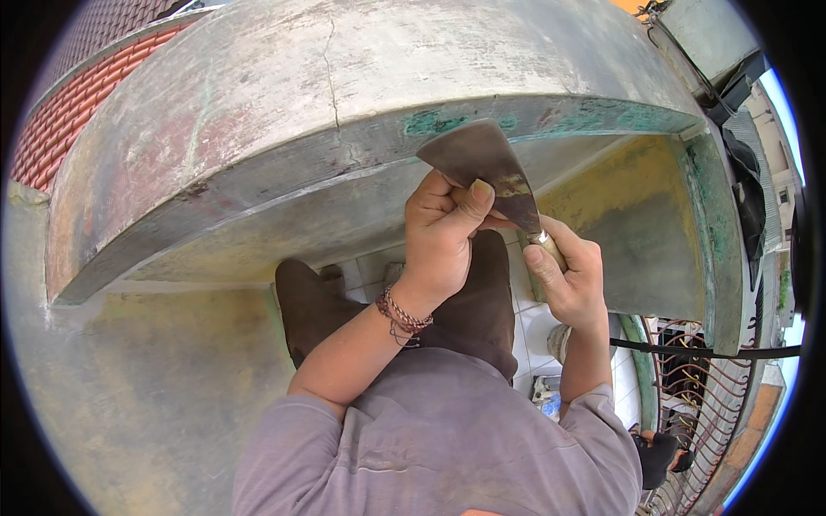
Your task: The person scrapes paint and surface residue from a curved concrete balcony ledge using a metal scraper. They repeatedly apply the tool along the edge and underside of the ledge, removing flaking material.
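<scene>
A wide-bladed putty knife (pixel 482 155) is held between my two hands, in front of the concrete ledge. Its dull brown-grey blade points up and to the left, with lighter smears near the narrow end. My right hand (pixel 572 271) is closed around the light handle below the metal collar. Against the lower part of the blade, the thumb of my left hand (pixel 440 232) presses on the face. The fingers of that hand are curled at the blade's edge, partly hidden behind it. A braided bracelet (pixel 403 316) circles my left wrist.
A thick curved concrete ledge (pixel 258 95), cracked and flecked with green paint, spans the front. Stained walls (pixel 172 370) stand to the left and right. White tiles (pixel 374 265) cover the floor. At the right are a black cable (pixel 688 349) and a curved metal railing (pixel 710 404).
</scene>
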{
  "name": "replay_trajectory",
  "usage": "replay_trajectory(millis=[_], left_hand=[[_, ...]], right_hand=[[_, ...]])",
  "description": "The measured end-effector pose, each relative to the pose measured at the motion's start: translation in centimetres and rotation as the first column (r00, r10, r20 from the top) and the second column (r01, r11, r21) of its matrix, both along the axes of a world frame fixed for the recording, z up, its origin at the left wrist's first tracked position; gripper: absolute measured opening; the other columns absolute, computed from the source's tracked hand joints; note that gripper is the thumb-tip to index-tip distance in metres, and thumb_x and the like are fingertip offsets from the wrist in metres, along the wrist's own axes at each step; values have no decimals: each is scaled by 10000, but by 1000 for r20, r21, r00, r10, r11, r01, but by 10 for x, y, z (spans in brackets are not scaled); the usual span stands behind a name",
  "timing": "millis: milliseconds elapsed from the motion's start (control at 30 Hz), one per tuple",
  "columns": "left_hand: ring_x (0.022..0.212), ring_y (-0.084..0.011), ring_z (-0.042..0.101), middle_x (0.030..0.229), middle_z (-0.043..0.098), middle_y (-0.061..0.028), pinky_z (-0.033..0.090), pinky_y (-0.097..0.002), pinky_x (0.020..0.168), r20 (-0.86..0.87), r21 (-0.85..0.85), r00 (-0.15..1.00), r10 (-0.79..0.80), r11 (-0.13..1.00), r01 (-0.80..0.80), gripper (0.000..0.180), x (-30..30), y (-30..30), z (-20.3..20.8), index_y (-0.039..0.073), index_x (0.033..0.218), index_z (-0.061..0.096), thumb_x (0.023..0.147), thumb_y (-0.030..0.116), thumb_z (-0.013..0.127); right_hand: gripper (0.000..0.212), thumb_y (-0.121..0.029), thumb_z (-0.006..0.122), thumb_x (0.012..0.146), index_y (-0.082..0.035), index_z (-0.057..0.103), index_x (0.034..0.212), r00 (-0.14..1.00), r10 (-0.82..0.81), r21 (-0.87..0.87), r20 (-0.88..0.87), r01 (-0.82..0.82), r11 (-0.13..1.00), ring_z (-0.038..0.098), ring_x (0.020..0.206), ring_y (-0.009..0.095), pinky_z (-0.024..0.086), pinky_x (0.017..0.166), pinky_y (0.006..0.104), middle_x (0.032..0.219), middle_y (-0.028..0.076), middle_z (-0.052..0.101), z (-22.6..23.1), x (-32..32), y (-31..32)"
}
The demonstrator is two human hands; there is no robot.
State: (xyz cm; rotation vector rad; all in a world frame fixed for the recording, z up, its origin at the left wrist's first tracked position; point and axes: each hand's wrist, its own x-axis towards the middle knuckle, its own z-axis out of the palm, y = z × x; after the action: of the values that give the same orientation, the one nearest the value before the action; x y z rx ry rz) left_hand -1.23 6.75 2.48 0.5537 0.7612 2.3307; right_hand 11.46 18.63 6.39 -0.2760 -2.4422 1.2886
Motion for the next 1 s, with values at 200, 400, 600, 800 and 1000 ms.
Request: replay_trajectory(millis=[200, 400, 600, 800, 1000], left_hand=[[895, -304, 695, 984, 676, -142, 592, -458, 799, -2, 32, 1000, -9, 999, 10, 217, -4, -4, -1, 27, 1091, 545, 964, 201, 566], [876, -259, 698, 968, 686, -127, 597, -417, 773, -8, 28, 1000, -5, 1000, 6, 196, -6, -6, -1, 15, 1067, 551, 955, 172, 587], [842, -200, 696, 940, 686, -107, 599, -355, 736, 6, 24, 1000, 1, 1000, -1, 216, -5, -6, 3, -5, 1026, 555, 941, 183, 621], [845, -197, 696, 942, 686, -107, 601, -355, 732, 12, 25, 1000, -6, 1000, 6, 205, -6, -5, 3, -1, 1012, 561, 939, 180, 624], [848, -194, 695, 936, 690, -96, 603, -355, 730, 23, 40, 1000, -14, 999, 13, 200, -5, -8, 6, 7, 1016, 566, 937, 180, 627]], right_hand=[[388, -212, 679, 900, 39, 608, 1186, 999, -34, 2, 35, 34, 999, 565, 618, 127, 455, 607, 241, 747, 84, 625, 3, 1, -6], [396, -223, 671, 906, 43, 605, 1192, 997, -54, 45, -45, 56, 997, 564, 611, 130, 456, 597, 245, 741, 80, 626, -7, 0, -14], [398, -225, 671, 907, 48, 604, 1189, 996, -79, 35, -42, 80, 996, 551, 591, 131, 450, 588, 242, 701, 69, 614, -12, 1, -15], [394, -218, 671, 907, 52, 603, 1185, 997, -78, 27, -27, 79, 997, 548, 582, 126, 449, 584, 241, 690, 68, 610, -10, 2, -14], [388, -218, 671, 909, 55, 604, 1177, 995, -87, 40, -44, 88, 995, 549, 586, 113, 449, 580, 243, 685, 73, 604, -4, 3, -17]])
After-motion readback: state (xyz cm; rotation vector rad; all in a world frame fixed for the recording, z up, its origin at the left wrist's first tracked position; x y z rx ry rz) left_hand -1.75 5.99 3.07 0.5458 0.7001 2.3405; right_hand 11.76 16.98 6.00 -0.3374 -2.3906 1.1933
